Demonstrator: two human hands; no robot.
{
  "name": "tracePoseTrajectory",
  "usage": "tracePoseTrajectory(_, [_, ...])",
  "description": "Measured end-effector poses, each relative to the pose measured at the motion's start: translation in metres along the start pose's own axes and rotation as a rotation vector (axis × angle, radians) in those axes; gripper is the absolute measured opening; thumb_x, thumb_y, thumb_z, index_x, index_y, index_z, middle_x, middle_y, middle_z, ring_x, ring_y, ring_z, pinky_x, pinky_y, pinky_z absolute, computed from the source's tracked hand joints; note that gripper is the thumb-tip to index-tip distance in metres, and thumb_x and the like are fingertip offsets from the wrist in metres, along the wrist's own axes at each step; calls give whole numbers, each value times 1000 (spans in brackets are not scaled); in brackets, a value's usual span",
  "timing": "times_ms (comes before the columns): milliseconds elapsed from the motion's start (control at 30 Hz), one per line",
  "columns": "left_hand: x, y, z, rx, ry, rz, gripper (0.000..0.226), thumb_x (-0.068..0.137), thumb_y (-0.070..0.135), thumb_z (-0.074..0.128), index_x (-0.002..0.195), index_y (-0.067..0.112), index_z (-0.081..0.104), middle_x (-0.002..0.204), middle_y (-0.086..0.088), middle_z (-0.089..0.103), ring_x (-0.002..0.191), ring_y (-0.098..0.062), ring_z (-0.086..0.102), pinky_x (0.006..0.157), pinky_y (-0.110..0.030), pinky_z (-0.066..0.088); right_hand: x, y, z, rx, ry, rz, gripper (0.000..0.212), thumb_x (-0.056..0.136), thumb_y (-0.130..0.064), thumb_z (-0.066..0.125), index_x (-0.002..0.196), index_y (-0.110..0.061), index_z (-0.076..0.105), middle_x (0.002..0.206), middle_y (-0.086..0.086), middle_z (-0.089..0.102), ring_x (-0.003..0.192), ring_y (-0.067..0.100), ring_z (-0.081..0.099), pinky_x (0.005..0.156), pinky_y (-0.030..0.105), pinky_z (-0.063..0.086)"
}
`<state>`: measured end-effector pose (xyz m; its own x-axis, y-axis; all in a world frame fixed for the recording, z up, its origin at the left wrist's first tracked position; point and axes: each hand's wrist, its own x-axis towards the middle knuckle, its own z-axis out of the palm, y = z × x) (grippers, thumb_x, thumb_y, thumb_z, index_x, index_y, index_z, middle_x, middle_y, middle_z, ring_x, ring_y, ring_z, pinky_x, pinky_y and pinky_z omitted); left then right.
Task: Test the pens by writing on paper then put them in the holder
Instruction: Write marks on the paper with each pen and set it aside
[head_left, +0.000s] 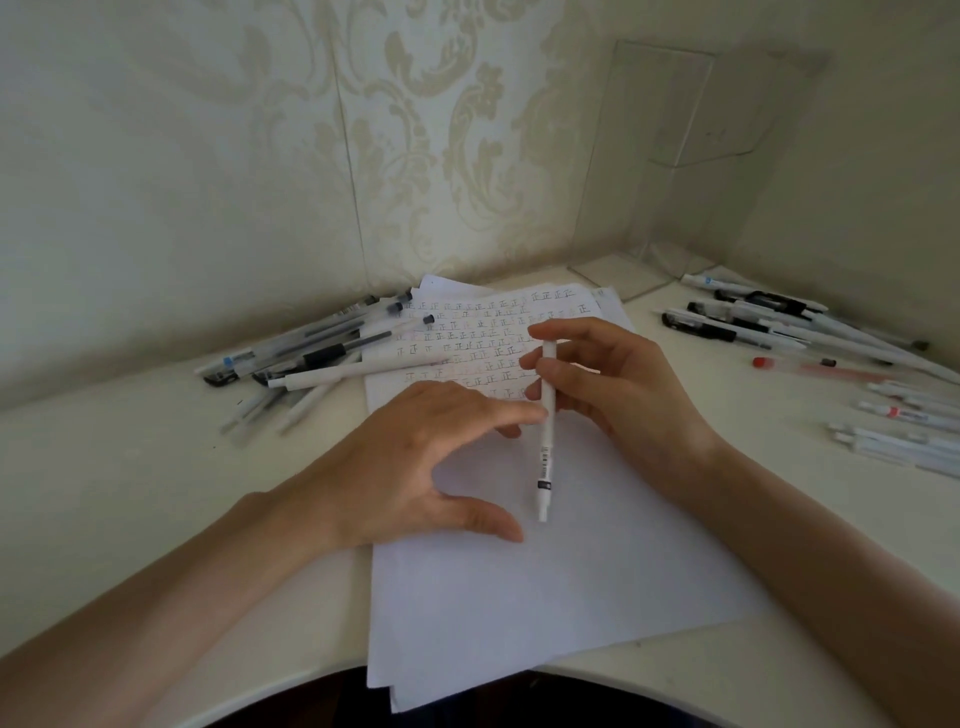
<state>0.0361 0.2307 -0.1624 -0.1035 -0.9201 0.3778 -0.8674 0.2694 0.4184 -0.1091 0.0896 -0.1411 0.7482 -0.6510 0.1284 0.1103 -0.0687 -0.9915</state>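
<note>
The right hand (613, 379) is gripping a white pen (546, 431) over the paper (545, 587), while the left hand (415, 462) is lying open, pressing the sheet.

Two hands (415, 457) (618, 384); one held pen (545, 457); two pen heaps (311, 353) (769, 322); one paper stack (545, 597).

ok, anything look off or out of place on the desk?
Mild things only. The paper stack overhangs the front edge of the desk, and pens from the left pile lie across its written upper-left corner. Nothing looks spilled or damaged.
</note>
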Motion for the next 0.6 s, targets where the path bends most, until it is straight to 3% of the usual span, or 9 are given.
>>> tracePoseTrajectory(167, [1,-7,5,44,13,110,60,72,59,62,124,32,50,110,8,62,103,-4,52,94,-24,36,-2,2,10,68,41,39,18,84,2,63,100,-5,62,97,25,61,75,25,72,65,26,55])
tracePoseTrajectory(400, [2,-10,8,0,40,117,48,78,49,62,119,24,58,105,6,64,99,-6,54,91,-25,39,-1,5,11,-67,51,-30,18,85,0,63,101,-9,61,88,15,65,78,26,71,71,34,58])
tracePoseTrajectory(500, [3,-13,3,40,99,13,51,82,48,57,125,22,52,104,4,59,98,-10,51,91,-26,37,-1,4,8,-140,21,-80,27,88,-8,61,113,-19,58,96,10,69,82,20,70,75,28,56])
tracePoseTrajectory(600, [3,-26,-10,203,349,-179,48,83,36,49,125,13,52,99,-3,56,95,-19,51,86,-38,40,1,5,2,-203,39,-112,27,89,-11,60,112,-24,58,101,5,69,85,13,69,78,25,54])
